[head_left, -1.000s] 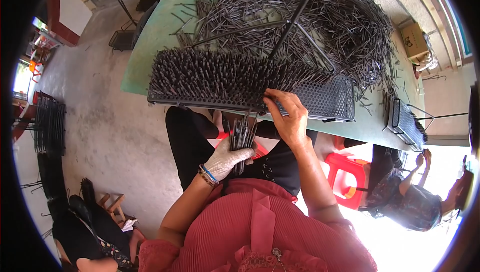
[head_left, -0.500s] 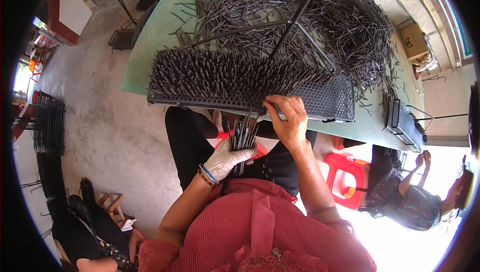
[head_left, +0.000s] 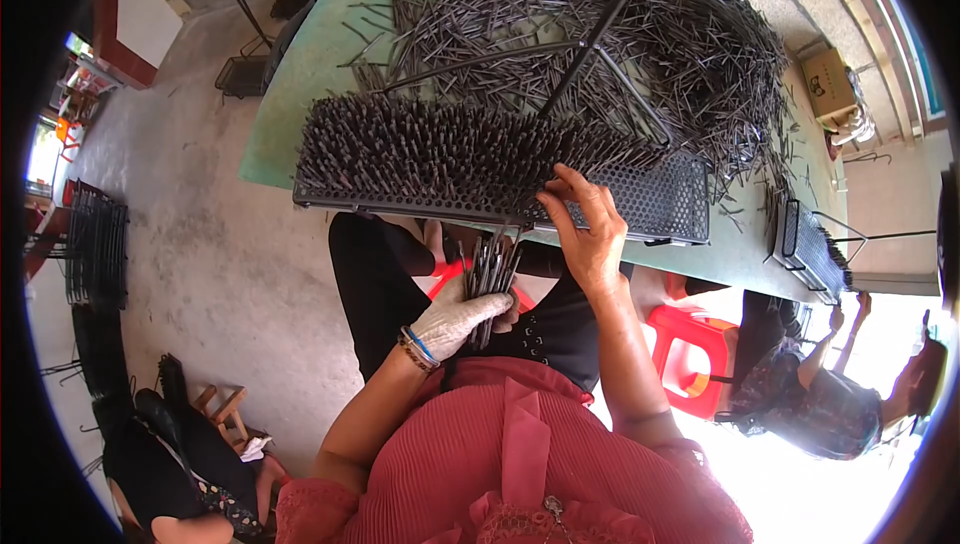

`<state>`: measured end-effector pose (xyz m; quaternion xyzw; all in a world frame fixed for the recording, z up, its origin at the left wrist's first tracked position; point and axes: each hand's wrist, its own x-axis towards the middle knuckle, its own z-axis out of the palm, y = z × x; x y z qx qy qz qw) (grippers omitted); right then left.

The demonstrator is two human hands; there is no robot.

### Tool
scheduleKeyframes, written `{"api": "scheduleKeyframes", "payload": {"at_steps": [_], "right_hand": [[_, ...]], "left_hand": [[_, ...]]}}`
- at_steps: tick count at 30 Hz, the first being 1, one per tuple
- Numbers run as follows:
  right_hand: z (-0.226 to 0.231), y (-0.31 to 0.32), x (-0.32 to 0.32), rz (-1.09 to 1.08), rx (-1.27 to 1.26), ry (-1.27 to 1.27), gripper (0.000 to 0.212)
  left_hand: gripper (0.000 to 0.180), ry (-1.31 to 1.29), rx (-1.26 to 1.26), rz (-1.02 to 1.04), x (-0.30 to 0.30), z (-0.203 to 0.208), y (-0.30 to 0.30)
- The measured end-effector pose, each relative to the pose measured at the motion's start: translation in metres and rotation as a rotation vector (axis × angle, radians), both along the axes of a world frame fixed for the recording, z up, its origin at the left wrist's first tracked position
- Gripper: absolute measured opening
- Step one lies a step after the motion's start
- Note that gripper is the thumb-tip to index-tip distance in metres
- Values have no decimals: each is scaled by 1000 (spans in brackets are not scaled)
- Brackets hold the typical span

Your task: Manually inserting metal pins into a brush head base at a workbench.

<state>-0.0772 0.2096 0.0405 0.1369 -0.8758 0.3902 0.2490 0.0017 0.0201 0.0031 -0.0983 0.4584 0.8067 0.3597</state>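
My left hand (head_left: 462,319), in a pale glove, is just below the centre of the frame, over my lap. Its fingers (head_left: 486,306) are wrapped round a bundle (head_left: 488,269) of thin dark sticks, upper ends pointing toward the near edge of the rack (head_left: 665,206). My right hand (head_left: 597,242), bare, is right of centre, at the rack's front; thumb and forefinger are narrow, tips near each other beside the last standing sticks (head_left: 420,149). Cannot tell whether a stick is between them. The rack, black mesh, lies along the near side of the green counter (head_left: 280,139), across the middle of the frame. Sticks stand densely in its left and middle; toward the right end the round holes show. A rod frame (head_left: 612,9) rises behind, toward the upper edge. Beyond it, a broad pile (head_left: 710,64) of loose sticks, lying every way, fills the upper middle and upper right of the counter. Right of the pile, a brown box (head_left: 830,86); below that, at the counter's right end, a second rack (head_left: 812,249). Red stool (head_left: 688,359) at lower right, a co-worker (head_left: 815,404) farther right, arms raised toward that second rack.
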Motion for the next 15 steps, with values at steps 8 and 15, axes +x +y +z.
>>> {"api": "scheduleKeyframes", "payload": {"at_steps": [8, 15], "right_hand": [[-9, -3, 0, 3, -64, 36, 48], [-18, -6, -2, -39, -83, 113, 47]], "left_hand": [[19, -12, -42, -15, 0, -1, -3], [23, 45, -115, -39, 0, -2, -4]]}}
